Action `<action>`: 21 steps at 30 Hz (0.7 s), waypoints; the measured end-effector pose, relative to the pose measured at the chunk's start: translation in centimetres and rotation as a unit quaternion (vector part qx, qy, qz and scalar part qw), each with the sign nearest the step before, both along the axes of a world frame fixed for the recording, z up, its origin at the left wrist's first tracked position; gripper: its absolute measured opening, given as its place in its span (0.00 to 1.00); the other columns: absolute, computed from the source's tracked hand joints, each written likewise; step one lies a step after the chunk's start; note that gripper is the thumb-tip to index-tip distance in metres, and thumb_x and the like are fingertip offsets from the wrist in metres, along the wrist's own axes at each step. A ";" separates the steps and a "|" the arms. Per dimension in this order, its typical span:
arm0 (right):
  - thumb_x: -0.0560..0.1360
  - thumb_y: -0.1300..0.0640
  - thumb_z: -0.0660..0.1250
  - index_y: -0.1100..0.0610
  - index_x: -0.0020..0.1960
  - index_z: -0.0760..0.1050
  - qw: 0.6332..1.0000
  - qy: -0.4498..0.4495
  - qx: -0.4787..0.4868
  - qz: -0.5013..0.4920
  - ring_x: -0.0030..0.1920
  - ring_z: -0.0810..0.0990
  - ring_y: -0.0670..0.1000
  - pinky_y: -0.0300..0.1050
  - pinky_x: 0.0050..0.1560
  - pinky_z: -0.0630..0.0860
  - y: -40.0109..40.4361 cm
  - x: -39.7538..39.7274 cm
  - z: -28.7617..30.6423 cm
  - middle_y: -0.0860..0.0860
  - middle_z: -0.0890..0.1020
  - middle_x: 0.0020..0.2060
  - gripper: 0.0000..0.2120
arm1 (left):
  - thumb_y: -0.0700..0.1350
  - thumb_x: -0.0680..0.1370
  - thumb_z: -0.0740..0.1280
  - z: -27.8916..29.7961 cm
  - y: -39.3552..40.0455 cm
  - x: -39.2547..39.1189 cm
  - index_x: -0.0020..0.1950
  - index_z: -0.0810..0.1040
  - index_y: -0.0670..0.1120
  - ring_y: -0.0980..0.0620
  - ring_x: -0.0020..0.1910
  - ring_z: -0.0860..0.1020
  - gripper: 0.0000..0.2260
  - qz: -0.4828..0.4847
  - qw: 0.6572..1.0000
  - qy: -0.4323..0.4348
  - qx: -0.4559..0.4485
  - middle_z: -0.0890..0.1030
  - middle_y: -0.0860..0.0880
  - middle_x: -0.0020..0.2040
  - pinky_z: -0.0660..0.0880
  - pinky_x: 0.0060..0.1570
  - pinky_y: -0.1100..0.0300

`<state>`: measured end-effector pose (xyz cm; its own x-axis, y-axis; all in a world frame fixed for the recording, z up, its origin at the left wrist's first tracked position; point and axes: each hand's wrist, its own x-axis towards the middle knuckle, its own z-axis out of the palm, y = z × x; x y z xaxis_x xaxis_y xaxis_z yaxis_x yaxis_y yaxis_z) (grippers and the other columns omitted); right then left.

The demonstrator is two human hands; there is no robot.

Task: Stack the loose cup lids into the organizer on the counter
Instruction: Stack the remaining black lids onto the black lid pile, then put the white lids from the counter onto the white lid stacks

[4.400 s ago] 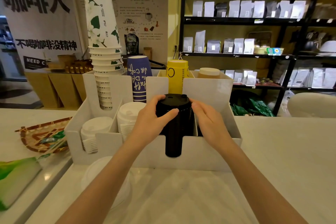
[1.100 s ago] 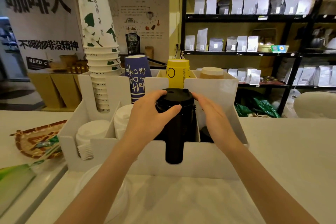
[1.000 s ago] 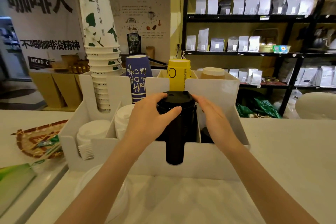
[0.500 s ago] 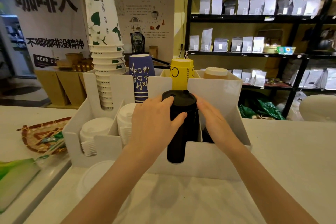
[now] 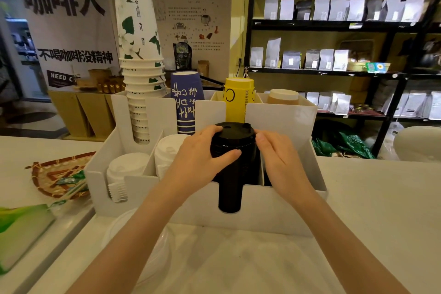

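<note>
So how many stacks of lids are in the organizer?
3: two white stacks in the left front slots, one black stack in the middle. More may be hidden behind the hands.

I'm reaching both forearms up toward the frame's centre, left hand (image 5: 202, 157) curling its grip closed, right hand (image 5: 281, 162) pressing in with fingers together.

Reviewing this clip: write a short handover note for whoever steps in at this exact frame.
Left hand: wrapped round the stack of black lids, thumb across its front.
Right hand: fingers against the stack's right side; grip not clearly closed.
Stack stands upright in the white organizer, in the third front slot from the left. White lids fill the two slots to its left.
Done: black stack seated.
Left: release; clear lids lie on the counter in front.
</note>
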<state>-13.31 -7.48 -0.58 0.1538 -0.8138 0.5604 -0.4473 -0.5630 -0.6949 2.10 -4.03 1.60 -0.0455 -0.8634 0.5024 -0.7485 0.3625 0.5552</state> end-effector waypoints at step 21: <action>0.72 0.47 0.59 0.55 0.71 0.57 0.982 0.060 -0.174 0.031 0.67 0.61 0.45 0.33 0.67 0.58 5.2 5.5 -0.6 0.53 0.69 0.67 0.30 | 0.59 0.72 0.59 -4.3 5.0 5.5 0.70 0.54 0.52 0.57 0.70 0.56 0.30 0.103 0.976 -0.092 -0.169 0.58 0.49 0.73 0.52 0.67 0.58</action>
